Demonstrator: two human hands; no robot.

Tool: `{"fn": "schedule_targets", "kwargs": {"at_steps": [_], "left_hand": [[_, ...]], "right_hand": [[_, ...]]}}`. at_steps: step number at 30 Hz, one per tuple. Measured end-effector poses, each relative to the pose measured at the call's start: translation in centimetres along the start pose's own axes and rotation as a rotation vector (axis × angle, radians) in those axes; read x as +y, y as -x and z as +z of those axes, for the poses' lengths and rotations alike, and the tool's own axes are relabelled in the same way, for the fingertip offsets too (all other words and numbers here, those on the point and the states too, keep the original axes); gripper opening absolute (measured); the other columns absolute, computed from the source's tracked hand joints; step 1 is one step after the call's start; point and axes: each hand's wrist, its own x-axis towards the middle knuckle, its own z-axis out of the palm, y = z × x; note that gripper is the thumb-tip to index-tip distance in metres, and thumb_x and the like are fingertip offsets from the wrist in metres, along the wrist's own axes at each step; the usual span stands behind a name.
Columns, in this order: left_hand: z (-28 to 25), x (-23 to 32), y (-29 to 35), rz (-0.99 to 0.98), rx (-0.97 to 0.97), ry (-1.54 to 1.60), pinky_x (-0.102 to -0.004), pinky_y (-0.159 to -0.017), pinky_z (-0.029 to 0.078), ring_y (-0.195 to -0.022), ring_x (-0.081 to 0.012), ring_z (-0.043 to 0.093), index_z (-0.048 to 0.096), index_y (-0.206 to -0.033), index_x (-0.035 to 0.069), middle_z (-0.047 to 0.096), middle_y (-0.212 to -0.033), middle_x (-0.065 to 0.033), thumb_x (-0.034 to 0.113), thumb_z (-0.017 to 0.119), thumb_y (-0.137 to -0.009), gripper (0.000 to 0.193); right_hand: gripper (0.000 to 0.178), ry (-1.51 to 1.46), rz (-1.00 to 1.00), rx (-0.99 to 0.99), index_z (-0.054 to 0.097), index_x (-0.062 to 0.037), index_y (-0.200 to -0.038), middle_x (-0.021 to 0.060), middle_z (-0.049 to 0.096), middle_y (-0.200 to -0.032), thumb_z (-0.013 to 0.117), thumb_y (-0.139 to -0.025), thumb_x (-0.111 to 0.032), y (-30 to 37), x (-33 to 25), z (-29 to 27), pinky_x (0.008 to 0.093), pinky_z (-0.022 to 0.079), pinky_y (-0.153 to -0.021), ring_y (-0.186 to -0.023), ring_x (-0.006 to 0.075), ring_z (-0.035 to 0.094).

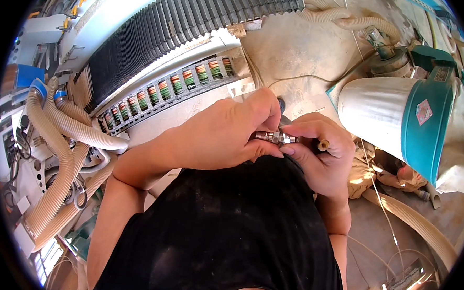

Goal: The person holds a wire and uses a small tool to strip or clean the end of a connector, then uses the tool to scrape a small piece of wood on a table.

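Observation:
Close in front of my chest, both hands hold a shiny metal hose coupling (pixel 276 137) with a hex nut at its middle. My left hand (pixel 233 126) is closed round its left end, thumb and fingertips pressed together. On the other end, the thumb and index finger of my right hand (pixel 330 150) pinch the fitting. A brass-coloured round end (pixel 323 145) pokes out between the curled fingers of my right hand; whether it belongs to a hose or a separate part is hidden.
Left and ahead runs a machine with black bellows (pixel 159 31) and a cable tray (pixel 166 89) of coloured wires. Beige ribbed hoses (pixel 58 162) hang at the left. On the right stands a white and teal dust-collector-like unit (pixel 427 121); another ribbed hose (pixel 414 220) lies on the floor.

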Motion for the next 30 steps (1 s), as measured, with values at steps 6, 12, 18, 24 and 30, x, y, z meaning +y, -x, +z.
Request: {"fn": "schedule_targets", "kwargs": {"at_steps": [6, 12, 18, 24, 30], "left_hand": [[-0.7, 0.5, 0.0, 0.055, -0.123, -0.124, -0.0467, -0.06, 0.05, -0.071, -0.0419, 0.065, 0.048, -0.105, 0.008, 0.064, -0.074, -0.0176, 0.033, 0.072, -0.09, 0.037], [0.4, -2.0, -0.1, 0.028, -0.089, -0.107, -0.0429, -0.066, 0.055, -0.077, -0.0387, 0.07, 0.05, -0.116, 0.008, 0.071, -0.085, -0.0158, 0.03, 0.071, -0.092, 0.04], [1.9, -5.1, -0.6, 0.086, 0.001, 0.283, -0.0272, -0.067, 0.051, -0.072, -0.0129, 0.064, 0.055, -0.119, 0.006, 0.067, -0.087, -0.0052, 0.009, 0.069, -0.089, 0.034], [1.7, -3.6, -2.6, 0.219, 0.14, 0.059, -0.029, -0.06, 0.046, -0.064, -0.014, 0.056, 0.062, -0.118, 0.007, 0.056, -0.074, -0.0017, 0.015, 0.08, -0.083, 0.04], [0.7, -4.5, -4.0, 0.583, 0.214, -0.115, -0.0356, -0.057, 0.048, -0.063, -0.0244, 0.061, 0.07, -0.113, 0.011, 0.059, -0.072, -0.0078, 0.017, 0.081, -0.081, 0.034]], "right_hand": [[0.024, 0.041, 0.008, -0.011, 0.07, -0.0046, -0.095, 0.011, 0.071, -0.086, 0.083, -0.074, -0.003, 0.3, -0.7, -0.3, 0.0314, 0.052, -0.067, -0.076, 0.0251, 0.069], [0.016, 0.044, 0.108, -0.002, 0.072, -0.0072, -0.099, 0.0111, 0.062, -0.076, 0.077, -0.086, -0.016, 0.9, 1.4, 0.5, 0.0347, 0.047, -0.062, -0.067, 0.0268, 0.061], [0.018, -0.12, 0.258, 0.073, 0.069, 0.0001, -0.103, 0.0054, 0.068, -0.087, 0.069, -0.095, -0.016, 1.5, 1.2, 0.8, 0.0262, 0.049, -0.072, -0.08, 0.0089, 0.059], [0.018, -0.182, 0.306, 0.11, 0.069, 0.0017, -0.102, 0.0044, 0.068, -0.091, 0.067, -0.096, -0.016, 0.1, 1.8, 0.7, 0.0252, 0.047, -0.075, -0.083, 0.0083, 0.057], [0.018, -0.274, 0.309, 0.047, 0.068, 0.0021, -0.104, 0.003, 0.066, -0.091, 0.066, -0.097, -0.015, 0.1, 3.3, 1.0, 0.0247, 0.046, -0.075, -0.082, 0.0082, 0.056]]}}
